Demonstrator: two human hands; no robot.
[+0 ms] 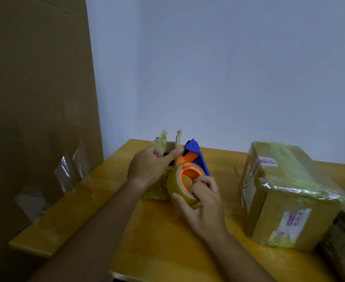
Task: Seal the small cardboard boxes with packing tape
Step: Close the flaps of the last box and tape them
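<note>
While both hands (147, 165) worked — taping a box (159, 188).
Left pinched its flap (160, 142); right (203, 202) gripped the dispenser (189, 171) — roll uppermost.

You have 2 hands (150, 165), 1 tape dispenser (189, 169), 1 small open box (159, 188), 1 larger taped box (285, 196), 1 worktop (157, 237), 1 upright cardboard sheet (37, 98).

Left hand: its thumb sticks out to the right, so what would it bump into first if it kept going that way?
Probably the tape dispenser: the left hand points its thumb at the blue and orange frame, nearly touching it already. Depth is hard to judge from one view.
</note>
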